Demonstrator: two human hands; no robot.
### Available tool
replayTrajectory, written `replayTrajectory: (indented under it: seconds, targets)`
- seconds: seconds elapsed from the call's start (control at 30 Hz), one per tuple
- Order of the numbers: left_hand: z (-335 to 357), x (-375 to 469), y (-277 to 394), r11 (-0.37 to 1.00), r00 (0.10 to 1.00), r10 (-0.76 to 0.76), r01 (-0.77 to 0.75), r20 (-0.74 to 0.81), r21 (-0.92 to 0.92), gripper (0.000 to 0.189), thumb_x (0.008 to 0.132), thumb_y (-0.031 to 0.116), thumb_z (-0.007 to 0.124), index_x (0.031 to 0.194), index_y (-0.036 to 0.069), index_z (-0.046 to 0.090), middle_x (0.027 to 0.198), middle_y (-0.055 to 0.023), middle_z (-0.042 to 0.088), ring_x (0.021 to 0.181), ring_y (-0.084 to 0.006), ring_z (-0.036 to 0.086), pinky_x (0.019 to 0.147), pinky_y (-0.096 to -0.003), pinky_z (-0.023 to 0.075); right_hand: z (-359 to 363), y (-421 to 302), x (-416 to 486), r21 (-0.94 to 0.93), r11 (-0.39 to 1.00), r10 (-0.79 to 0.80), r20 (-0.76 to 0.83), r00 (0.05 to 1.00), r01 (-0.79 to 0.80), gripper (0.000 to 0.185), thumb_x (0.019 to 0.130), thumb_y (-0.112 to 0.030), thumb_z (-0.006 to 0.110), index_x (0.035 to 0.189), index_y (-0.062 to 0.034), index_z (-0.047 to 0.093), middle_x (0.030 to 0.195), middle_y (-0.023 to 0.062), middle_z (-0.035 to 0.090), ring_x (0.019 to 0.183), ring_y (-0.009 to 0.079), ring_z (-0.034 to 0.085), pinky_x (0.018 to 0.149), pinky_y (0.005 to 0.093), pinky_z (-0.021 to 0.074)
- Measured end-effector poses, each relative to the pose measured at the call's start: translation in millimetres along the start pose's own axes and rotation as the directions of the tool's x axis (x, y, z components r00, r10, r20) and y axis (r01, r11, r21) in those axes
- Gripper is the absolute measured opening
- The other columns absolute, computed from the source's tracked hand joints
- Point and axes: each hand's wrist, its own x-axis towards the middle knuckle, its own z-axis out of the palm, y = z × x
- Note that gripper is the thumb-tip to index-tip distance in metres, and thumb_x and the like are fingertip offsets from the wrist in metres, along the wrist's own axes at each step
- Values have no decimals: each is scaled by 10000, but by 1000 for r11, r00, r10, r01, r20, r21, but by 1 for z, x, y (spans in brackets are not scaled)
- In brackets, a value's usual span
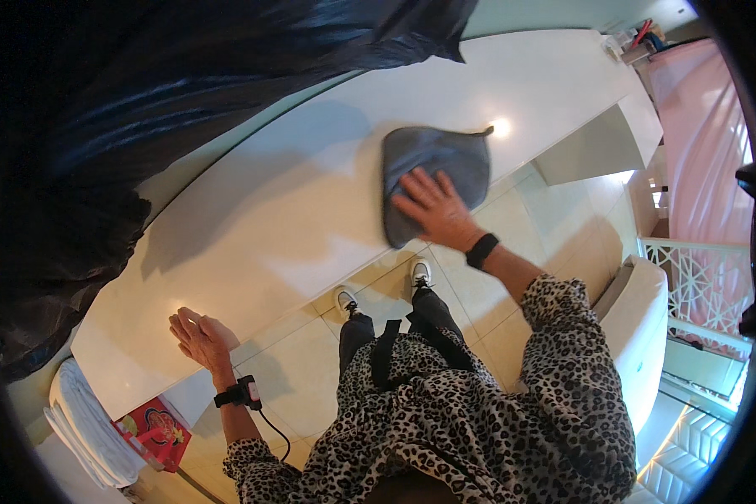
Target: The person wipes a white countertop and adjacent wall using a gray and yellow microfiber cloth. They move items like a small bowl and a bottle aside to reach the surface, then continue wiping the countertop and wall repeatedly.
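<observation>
My right hand (438, 211) lies flat on a dark grey cloth (457, 157), fingers spread and slightly blurred. Under it, the cloth is spread over a long white tabletop (277, 208), one corner sticking out to the right. The cloth's near edge reaches the table's front edge. Further left, my left hand (198, 340) rests on the tabletop near its front edge and holds nothing. A black strap with a small device (242, 392) is around my left wrist, and a cable runs from it. My right wrist wears a black band (482, 250).
Black plastic sheeting (239, 69) hangs over the table's far left side. Folded white bedding (91, 422) and a red bag (157, 435) sit by the left end. Small items (636, 41) stand at the far right end, near a pink curtain (699, 113). A white padded piece (639, 334) stands right of me.
</observation>
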Motion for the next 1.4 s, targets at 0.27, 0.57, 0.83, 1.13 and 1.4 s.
replayTrajectory:
  seconds: [0.27, 0.57, 0.83, 1.13, 1.4]
  targets:
    - [4, 1, 14, 992, 994, -106, 106, -2, 66, 603, 912, 486, 412, 1404, 148, 327, 1483, -141, 262, 1371, -374, 203, 1042, -549, 199, -4, 96, -62, -95, 928, 357, -59, 932, -361, 992, 548, -251, 838, 1400, -175, 334, 1484, 134, 251, 1388, 329, 192, 1076, 542, 196]
    - [11, -5, -20, 991, 990, -135, 135, -34, 3, 629, 896, 510, 421, 1403, 146, 340, 1477, -144, 265, 1370, -379, 193, 1044, -553, 196, -12, 105, -76, -141, 894, 413, -99, 905, -424, 1036, 545, -191, 830, 1425, -168, 284, 1495, 140, 213, 1376, 358, 197, 1056, 584, 205]
    - [14, -6, -3, 990, 987, -138, 136, -78, -36, 625, 880, 492, 456, 1399, 162, 349, 1477, -147, 267, 1375, -366, 193, 1057, -562, 169, 4, 10, -40, -112, 953, 268, -123, 955, -282, 939, 539, -171, 810, 1372, -112, 379, 1478, 178, 244, 1389, 378, 164, 1059, 600, 175]
    - [3, -4, 40, 993, 991, -111, 106, -75, -60, 604, 869, 471, 482, 1373, 154, 377, 1463, -155, 299, 1361, -371, 223, 1046, -560, 194, -3, -129, 51, -2, 983, -185, -103, 977, 186, 552, 802, -200, 538, 1338, -130, 428, 1420, 189, 342, 1335, 394, 276, 1039, 607, 208]
    - [4, 3, 36, 998, 992, -53, 56, -113, 20, 583, 871, 463, 469, 1352, 140, 401, 1442, -132, 335, 1331, -349, 279, 1019, -531, 243, -3, -109, 52, 86, 951, -294, -47, 955, 298, 763, 701, -276, 694, 1380, -152, 368, 1475, 151, 263, 1363, 346, 235, 1064, 564, 205]
